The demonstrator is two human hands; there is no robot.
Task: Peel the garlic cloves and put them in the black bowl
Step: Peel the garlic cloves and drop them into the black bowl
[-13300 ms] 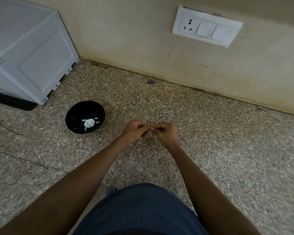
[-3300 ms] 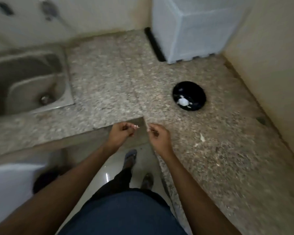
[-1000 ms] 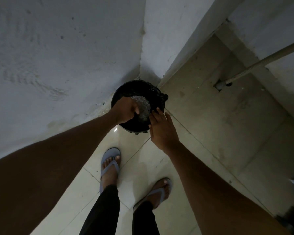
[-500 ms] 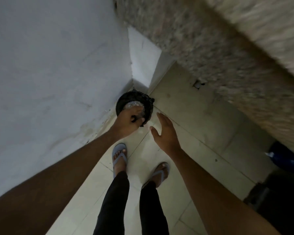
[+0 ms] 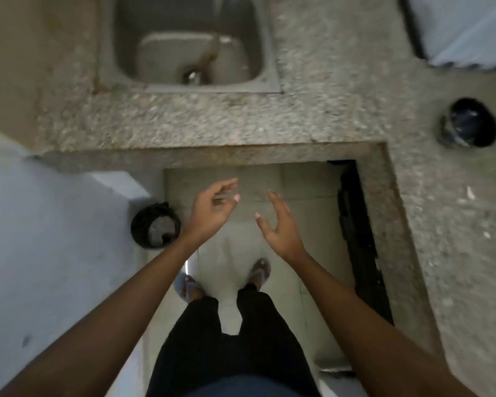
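Both hands, left (image 5: 212, 209) and right (image 5: 278, 224), hang loose-fingered and empty over the floor. The round black bowl (image 5: 468, 122) waits far right on the speckled stone surface (image 5: 298, 121); fetching another clove comes next, I'd judge.

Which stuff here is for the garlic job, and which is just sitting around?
For the job:
black bowl on the counter
left hand and right hand, both empty
white bits on the counter, maybe peel

Just there:
sink
dark bin on the floor
white box

A home kitchen: steel sink (image 5: 267, 64) set in a speckled stone counter (image 5: 327, 116).
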